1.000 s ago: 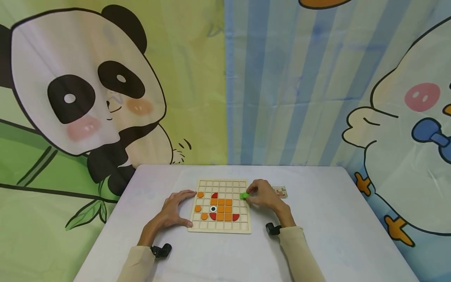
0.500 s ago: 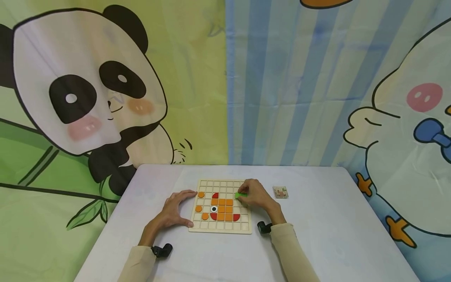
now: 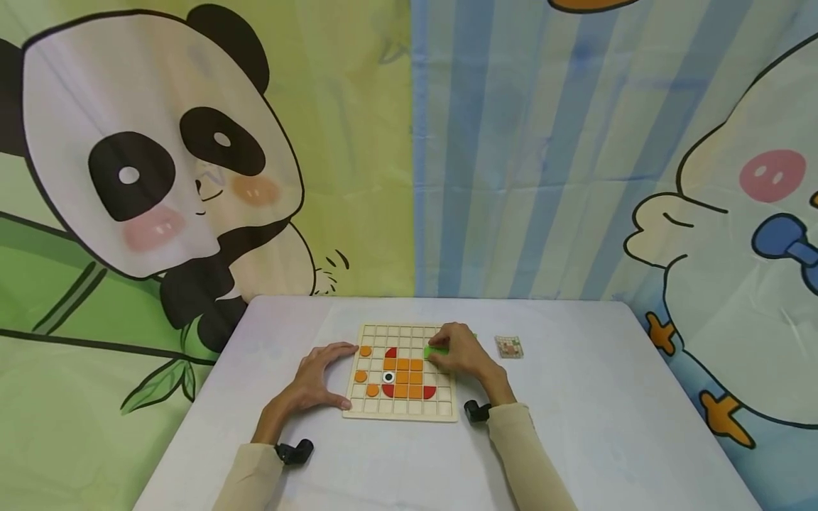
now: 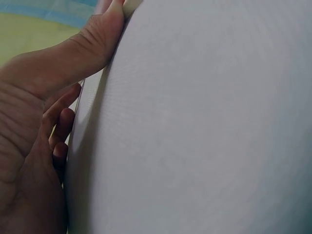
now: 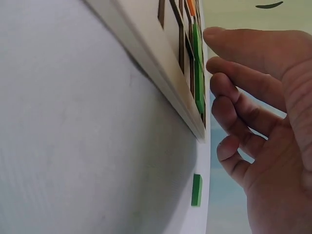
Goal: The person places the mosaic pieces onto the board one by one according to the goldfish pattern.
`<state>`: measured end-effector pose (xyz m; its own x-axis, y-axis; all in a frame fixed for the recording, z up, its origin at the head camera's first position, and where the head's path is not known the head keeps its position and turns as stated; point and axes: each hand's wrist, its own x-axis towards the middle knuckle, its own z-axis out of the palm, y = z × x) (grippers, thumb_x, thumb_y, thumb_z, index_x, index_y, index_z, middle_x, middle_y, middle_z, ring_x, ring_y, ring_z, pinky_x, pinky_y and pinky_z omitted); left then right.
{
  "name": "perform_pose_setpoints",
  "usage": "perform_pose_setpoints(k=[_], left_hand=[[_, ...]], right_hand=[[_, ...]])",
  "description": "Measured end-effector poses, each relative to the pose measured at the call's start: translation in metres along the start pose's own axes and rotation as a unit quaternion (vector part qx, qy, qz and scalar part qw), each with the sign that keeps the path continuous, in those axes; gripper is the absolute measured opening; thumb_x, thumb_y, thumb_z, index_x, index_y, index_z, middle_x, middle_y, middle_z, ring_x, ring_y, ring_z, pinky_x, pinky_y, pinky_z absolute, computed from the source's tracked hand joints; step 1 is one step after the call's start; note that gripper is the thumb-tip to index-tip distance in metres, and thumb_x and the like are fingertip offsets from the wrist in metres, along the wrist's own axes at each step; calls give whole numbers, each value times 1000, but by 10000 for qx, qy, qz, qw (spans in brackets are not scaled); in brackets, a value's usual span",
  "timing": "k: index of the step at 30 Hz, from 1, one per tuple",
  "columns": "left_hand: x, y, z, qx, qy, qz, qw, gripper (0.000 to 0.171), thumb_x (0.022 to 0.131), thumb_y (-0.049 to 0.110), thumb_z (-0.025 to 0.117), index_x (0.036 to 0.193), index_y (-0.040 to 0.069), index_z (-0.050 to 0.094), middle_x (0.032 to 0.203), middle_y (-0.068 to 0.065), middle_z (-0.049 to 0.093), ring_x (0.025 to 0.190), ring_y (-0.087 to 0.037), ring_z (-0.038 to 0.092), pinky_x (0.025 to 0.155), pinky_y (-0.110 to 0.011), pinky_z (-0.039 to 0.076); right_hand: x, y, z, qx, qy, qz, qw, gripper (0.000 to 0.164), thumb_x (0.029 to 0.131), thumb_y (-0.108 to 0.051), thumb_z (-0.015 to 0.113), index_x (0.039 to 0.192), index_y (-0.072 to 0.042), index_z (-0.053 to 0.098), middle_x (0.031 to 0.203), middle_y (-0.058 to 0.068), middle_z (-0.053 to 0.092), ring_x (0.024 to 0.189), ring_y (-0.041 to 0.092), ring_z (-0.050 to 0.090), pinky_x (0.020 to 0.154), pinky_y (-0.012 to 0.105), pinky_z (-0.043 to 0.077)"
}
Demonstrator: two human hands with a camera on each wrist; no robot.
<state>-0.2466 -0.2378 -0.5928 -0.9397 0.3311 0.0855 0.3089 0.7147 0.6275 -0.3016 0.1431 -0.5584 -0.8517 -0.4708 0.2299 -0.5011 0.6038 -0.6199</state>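
A wooden grid board (image 3: 400, 411) lies on the table, with orange squares (image 3: 409, 377) set in its middle and red rounded pieces (image 3: 429, 392) around them. One piece is a black-and-white eye (image 3: 388, 377). My left hand (image 3: 312, 380) rests at the board's left edge, thumb and index spread apart along it. Over the upper right of the board, my right hand (image 3: 465, 353) has its fingertips right at a green piece (image 3: 431, 353). In the right wrist view this green piece (image 5: 198, 73) lies in the grid, and the thumb and index stand just off it.
Several orange discs (image 3: 361, 376) sit in the board's left cells. Another green piece (image 5: 196, 190) lies on the table beyond the board, mostly hidden by my right hand in the head view. A small patterned card (image 3: 509, 347) lies to the right. Printed curtains (image 3: 505, 149) hang behind the table.
My right hand has moved left from the board's right edge, bringing the green piece onto the grid, and its fingers now stand just off it. The left hand stays in place.
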Motion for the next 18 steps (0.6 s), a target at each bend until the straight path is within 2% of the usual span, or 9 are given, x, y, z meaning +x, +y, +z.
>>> perform_pose_setpoints(k=[7,11,14,18], left_hand=[[0,1,0,0,13,58,10000,120,54,49,108,159,25,57,169,-6,52,145,-38,47,116,-62,31],[-3,1,0,-14,-9,108,9999,118,54,50,108,158,23,58,168,-7,53,144,-38,48,114,-63,32],[-3,2,1,8,-17,123,9999,118,55,51,108,158,22,58,167,-7,54,145,-38,48,114,-63,32],[-1,1,2,13,63,133,9999,117,55,49,108,158,23,58,167,-6,54,145,-39,47,114,-63,31]], right_hand=[[-5,9,-15,67,563,691,9960,38,90,-14,90,123,0,81,108,13,78,100,27,69,93,48,57],[-14,17,-28,-192,555,1029,9930,47,89,-6,90,132,3,76,117,18,76,109,35,69,100,55,56],[-19,24,-36,-370,495,1212,9907,47,86,1,89,132,4,75,120,21,76,112,37,69,102,57,55],[-21,30,-42,-510,470,1412,9876,44,86,0,89,128,4,77,120,20,76,113,38,69,103,57,54]])
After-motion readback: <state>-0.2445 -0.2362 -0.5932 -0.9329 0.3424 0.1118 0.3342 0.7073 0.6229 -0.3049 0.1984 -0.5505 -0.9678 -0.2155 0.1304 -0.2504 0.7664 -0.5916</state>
